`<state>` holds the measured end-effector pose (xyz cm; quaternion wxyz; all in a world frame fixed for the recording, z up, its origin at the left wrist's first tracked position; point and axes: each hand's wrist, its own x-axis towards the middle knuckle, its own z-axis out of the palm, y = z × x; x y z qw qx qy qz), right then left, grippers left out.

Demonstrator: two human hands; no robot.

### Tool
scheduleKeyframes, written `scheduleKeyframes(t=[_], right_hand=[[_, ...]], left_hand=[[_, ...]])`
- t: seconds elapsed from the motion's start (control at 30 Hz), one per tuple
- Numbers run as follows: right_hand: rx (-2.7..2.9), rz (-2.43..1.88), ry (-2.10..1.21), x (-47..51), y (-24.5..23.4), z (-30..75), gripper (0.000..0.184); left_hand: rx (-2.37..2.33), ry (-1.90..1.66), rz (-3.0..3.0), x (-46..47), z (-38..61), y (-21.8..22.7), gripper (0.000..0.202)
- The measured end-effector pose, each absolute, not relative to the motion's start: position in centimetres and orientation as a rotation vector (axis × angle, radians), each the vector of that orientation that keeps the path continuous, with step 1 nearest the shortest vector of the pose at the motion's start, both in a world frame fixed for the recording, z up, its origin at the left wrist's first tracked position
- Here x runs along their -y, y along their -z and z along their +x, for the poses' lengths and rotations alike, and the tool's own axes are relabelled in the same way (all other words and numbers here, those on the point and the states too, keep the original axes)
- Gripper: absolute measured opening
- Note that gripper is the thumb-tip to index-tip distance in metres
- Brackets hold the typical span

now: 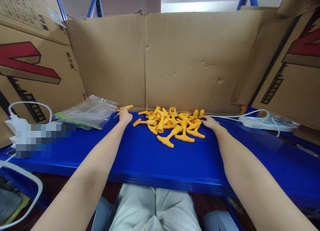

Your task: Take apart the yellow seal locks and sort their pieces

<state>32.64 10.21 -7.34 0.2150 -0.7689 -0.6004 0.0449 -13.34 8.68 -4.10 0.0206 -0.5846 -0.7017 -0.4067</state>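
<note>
A pile of several yellow plastic T-shaped parts (172,124) lies on the blue shelf (150,161) against a cardboard wall. My left hand (125,117) reaches to the pile's left side, its fingers closed on a single yellow part (126,107) that sticks out to the right. My right hand (209,122) rests at the pile's right edge, touching the outer parts there. Its fingers are mostly hidden behind the hand.
A clear plastic bag (87,112) lies left of the pile. A white charger and cable (15,124) sit at far left. A white power strip (265,123) with a cable lies at right. Cardboard boxes (190,60) wall in the back and sides.
</note>
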Motion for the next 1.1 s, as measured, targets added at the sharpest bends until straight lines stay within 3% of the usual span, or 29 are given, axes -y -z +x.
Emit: scheduleKeyframes(t=[0.2,0.63,0.9,0.97,1.1], right_hand=[[1.724,-2.161,-0.112,-8.8,6.6,31.4,0.042],[1.761,-2.187,0.040,-7.6,6.1,30.7,0.034],[1.503,-2.214,0.146,-6.4,3.4,29.4,0.035],[1.483,-2.218,0.091,-6.4,2.3,28.7,0.038],[1.600,-2.281,-0.325,-6.5,0.8,27.0,0.041]], left_hand=[[2.257,1.089,-1.870,-9.7,-15.4,4.4,0.048],[2.360,0.741,-1.837,-10.3,-16.6,4.2,0.045],[2.347,0.361,-1.849,-9.7,-17.2,3.6,0.045],[2.344,0.391,-1.839,-9.5,-17.1,3.3,0.044],[2.324,0.641,-1.819,-9.2,-16.1,1.8,0.043]])
